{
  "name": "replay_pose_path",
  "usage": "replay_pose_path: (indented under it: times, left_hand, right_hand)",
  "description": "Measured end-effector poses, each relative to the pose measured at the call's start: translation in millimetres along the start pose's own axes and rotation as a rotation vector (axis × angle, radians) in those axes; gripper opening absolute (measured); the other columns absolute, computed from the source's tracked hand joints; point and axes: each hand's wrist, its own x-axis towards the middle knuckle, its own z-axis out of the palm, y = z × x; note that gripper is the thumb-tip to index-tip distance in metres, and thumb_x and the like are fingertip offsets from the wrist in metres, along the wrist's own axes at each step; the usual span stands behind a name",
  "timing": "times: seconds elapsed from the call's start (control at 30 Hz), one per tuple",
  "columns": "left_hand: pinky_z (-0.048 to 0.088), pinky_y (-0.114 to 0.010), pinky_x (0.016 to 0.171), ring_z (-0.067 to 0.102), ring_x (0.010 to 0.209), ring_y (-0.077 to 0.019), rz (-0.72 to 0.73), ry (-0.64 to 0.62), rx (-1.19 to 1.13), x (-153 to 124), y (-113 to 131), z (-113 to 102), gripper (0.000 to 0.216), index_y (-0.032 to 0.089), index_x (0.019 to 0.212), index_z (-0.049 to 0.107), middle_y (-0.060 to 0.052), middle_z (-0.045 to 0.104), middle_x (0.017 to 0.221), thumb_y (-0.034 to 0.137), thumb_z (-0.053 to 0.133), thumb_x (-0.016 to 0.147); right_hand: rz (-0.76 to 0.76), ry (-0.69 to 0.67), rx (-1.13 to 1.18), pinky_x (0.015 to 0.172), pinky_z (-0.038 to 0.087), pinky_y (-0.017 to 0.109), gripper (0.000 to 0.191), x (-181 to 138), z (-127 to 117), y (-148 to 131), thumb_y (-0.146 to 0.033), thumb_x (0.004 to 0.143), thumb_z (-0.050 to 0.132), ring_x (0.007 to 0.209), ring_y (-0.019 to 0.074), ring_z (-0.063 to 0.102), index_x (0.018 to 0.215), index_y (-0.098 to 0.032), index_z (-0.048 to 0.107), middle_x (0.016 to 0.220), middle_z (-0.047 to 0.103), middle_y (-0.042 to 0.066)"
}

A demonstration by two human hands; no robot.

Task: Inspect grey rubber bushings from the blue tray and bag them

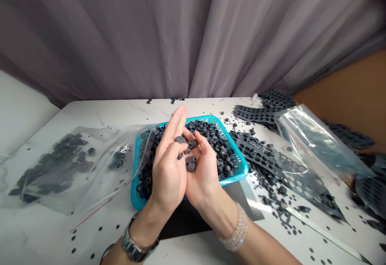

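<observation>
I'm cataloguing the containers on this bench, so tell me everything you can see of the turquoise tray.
The turquoise tray is a shallow, roughly rectangular basket that looks like plastic, with rounded corners and a perforated wall along its far side. It lies flat on the white marble-look table, resting partly on a dark sheet. It is filled with small dark grey rubber rings. An open clear zip bag overlaps its left edge, and the left hand and right hand, cupping a few rings, hover above it.

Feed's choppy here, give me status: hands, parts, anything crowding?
Left hand pinching one grey ring. Right hand cupping several. Teal tray beneath, open bag alongside.
</observation>
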Motion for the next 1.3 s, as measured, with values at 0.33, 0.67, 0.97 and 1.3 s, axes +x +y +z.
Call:
replay_pose_path:
  times: [0.33, 0.67, 0.97, 1.3]
  left_hand:
    - [0.033, -0.028, 0.108, 0.031, 0.137, -0.017, 0.077, -0.046, 0.033, 4.4, 3.0, 1.6, 0.051, 0.032, 0.132, 0.046, 0.001, 0.047, 0.142, 0.012, 0.042, 0.086]
    - [0.043, -0.035, 0.1, 0.054, 0.116, -0.0205, 0.175, 0.046, 0.276, 6.6, -4.9, -1.5, 0.038, 0.028, 0.121, 0.055, -0.004, 0.06, 0.124, 0.018, 0.045, 0.086]
    - [0.047, -0.025, 0.068, 0.059, 0.077, -0.014, 0.175, 0.117, 0.628, 5.5, 7.7, -4.6, 0.026, 0.028, 0.111, 0.06, -0.001, 0.066, 0.091, 0.028, 0.048, 0.088]
    - [0.043, -0.022, 0.065, 0.049, 0.068, -0.0111, -0.066, -0.075, 0.552, 11.0, 18.0, -16.4, 0.024, 0.024, 0.108, 0.058, 0.002, 0.054, 0.073, 0.034, 0.045, 0.091]
  right_hand:
    - [0.04, 0.017, 0.1, 0.056, 0.047, 0.019, 0.02, 4.4, -0.9, -4.1, -0.024, 0.077, 0.05, 0.052, 0.0088, 0.056, 0.082, -0.017, 0.068, 0.067, 0.069, -0.003]
    - [0.069, 0.031, 0.185, 0.078, 0.049, 0.022, 0.015, 7.5, -2.4, -4.8, -0.022, 0.074, 0.049, 0.063, 0.0111, 0.06, 0.071, -0.019, 0.063, 0.064, 0.066, -0.002]
    - [0.103, 0.009, 0.169, 0.083, 0.05, 0.028, 0.024, 4.5, 2.3, -10.6, -0.024, 0.078, 0.043, 0.073, 0.0144, 0.063, 0.085, -0.016, 0.065, 0.07, 0.068, 0.003]
    - [0.076, 0.006, 0.128, 0.065, 0.05, 0.026, 0.033, 11.3, 0.3, -22.8, -0.025, 0.081, 0.04, 0.06, 0.0133, 0.059, 0.102, -0.012, 0.062, 0.079, 0.069, 0.006]
